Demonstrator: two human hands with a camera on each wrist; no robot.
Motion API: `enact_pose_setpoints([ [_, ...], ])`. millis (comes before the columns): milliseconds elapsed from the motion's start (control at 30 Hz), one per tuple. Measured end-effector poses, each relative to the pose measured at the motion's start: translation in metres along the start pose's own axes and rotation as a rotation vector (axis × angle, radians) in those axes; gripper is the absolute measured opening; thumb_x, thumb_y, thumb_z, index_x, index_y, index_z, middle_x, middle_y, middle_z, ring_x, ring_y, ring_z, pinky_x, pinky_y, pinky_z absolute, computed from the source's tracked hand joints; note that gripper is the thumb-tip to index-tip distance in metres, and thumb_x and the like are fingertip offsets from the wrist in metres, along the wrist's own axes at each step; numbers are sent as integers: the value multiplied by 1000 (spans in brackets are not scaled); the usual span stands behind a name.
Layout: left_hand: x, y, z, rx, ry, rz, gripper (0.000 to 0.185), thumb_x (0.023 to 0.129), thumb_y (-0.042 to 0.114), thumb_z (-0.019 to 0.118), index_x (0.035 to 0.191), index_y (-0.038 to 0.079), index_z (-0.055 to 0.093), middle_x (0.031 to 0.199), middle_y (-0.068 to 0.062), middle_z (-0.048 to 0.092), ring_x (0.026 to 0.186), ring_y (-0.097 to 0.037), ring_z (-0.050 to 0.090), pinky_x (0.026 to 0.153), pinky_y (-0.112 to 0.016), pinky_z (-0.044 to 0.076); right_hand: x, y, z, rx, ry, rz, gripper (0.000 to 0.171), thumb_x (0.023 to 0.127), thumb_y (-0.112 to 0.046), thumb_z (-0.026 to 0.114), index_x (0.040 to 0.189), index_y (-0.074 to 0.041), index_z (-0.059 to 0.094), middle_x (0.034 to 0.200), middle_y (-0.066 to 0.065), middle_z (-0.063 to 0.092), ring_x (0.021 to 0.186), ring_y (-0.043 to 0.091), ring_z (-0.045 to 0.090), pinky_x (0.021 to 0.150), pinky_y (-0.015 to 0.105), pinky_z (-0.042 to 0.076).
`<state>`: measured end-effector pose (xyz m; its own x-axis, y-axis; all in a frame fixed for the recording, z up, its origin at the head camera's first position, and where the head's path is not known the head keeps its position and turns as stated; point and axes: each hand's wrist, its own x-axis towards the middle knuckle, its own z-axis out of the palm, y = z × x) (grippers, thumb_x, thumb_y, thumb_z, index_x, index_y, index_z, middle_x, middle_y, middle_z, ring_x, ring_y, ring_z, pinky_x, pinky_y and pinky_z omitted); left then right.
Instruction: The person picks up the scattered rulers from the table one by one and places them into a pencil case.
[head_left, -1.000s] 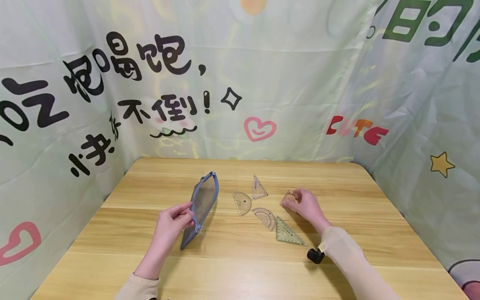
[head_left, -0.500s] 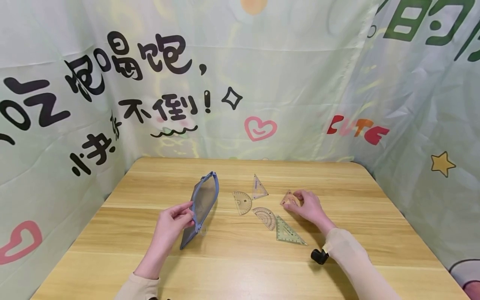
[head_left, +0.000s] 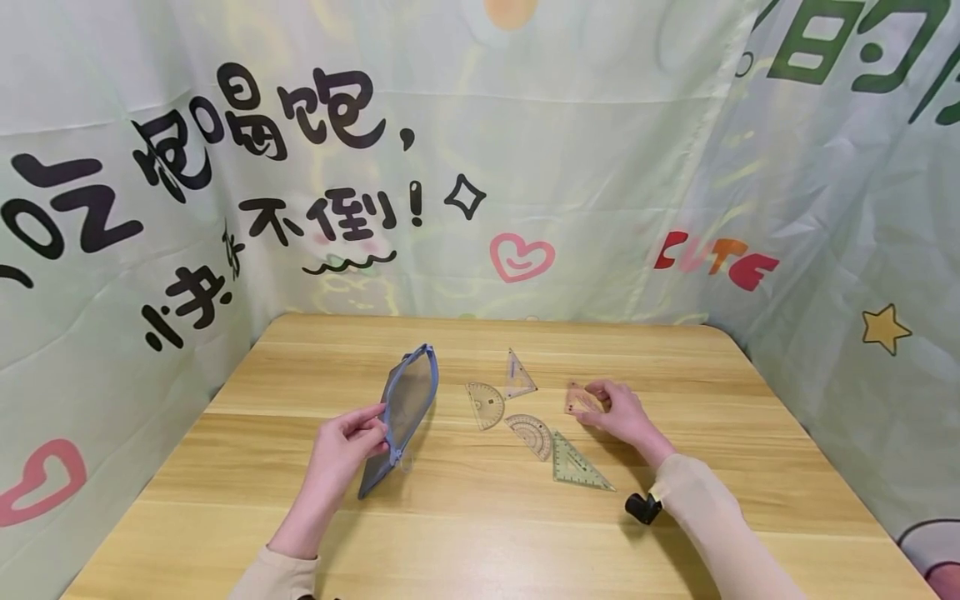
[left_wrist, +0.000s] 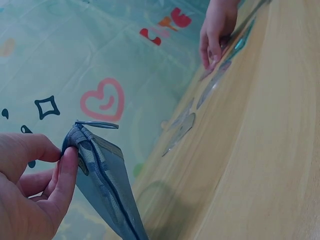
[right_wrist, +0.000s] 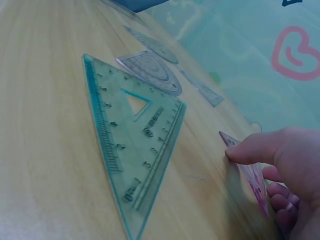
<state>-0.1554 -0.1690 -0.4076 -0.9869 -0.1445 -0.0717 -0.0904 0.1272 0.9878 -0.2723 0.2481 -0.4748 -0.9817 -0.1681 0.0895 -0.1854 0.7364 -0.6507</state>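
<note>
My left hand point(head_left: 347, 450) pinches the edge of a grey zip pouch point(head_left: 412, 396) with blue trim. The pouch stands tilted with its mouth spread open, and the left wrist view shows thumb and fingertips on the pouch point(left_wrist: 102, 170) near its zip end. At the right, my right hand point(head_left: 621, 414) holds a small pink transparent set square point(head_left: 575, 398) between thumb and fingers, which partly cover it. Closest to that hand lies a green set square point(right_wrist: 135, 160). Two clear protractors, a half-round one point(head_left: 486, 406) and another point(head_left: 530, 437), lie between the hands, with a clear set square point(head_left: 519, 377) behind them.
The wooden table point(head_left: 465, 542) carries all these pieces. Printed cloth point(head_left: 600, 167) hangs behind it and along both sides. A black wrist camera point(head_left: 643, 507) sits under the right sleeve, low over the table.
My right hand has shifted slightly right, and the pink set square has turned a little in its fingers, with more of it showing. The left hand and pouch have hardly moved.
</note>
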Motion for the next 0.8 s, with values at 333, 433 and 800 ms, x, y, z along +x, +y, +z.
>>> enact_pose_setpoints([
  [333,0,-1,2,-10,2,5,38,92,0,62,129,-6,61,90,-4,62,74,-2,64,72,-18,61,4,7,-9,92,-98,-18,55,83,-14,76,128,9,54,111,23,56,95,26,53,81,29,47],
  [433,0,-1,2,-9,3,7,38,92,0,62,129,-6,60,90,-4,62,74,-2,64,72,-18,61,6,7,-11,123,-115,-20,52,84,-9,74,127,11,54,108,24,57,91,23,54,77,24,46],
  [800,0,0,1,-6,-1,6,38,92,0,61,129,-6,60,90,-3,62,74,-2,64,72,-17,61,7,6,-11,175,-131,23,48,82,-1,72,125,12,54,107,22,55,92,24,53,78,23,45],
])
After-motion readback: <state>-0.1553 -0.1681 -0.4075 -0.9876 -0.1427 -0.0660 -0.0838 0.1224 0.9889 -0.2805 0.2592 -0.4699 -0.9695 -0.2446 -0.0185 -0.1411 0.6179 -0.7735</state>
